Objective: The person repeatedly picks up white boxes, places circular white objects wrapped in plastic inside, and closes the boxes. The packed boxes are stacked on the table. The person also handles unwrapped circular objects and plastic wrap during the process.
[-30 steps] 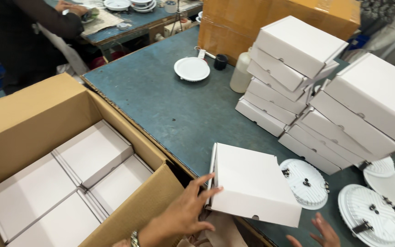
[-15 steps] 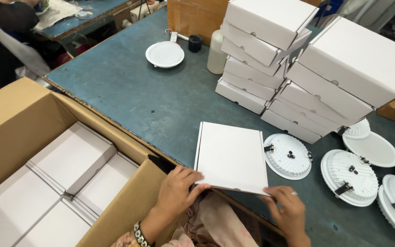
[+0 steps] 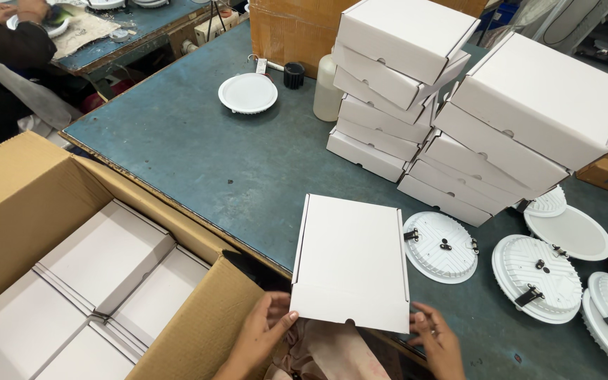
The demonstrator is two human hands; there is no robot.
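Head view: a flat white box (image 3: 350,260) lies on the blue-grey table (image 3: 198,151), its long axis running away from the person and its near edge overhanging the table's front edge. The left hand (image 3: 265,331) pinches the near-left corner, thumb on top; the right hand (image 3: 434,336) grips the near-right corner, fingers curled at the edge. Both hands sit equally close, 1 per corner. Left of the box, across the table edge, an open carton (image 3: 51,232) holds white boxes packed flat. Right, just beside the box, round white lamps (image 3: 441,246) lie face down. Beyond it stand 2 stacks of boxes (image 3: 459,112), with bare table between
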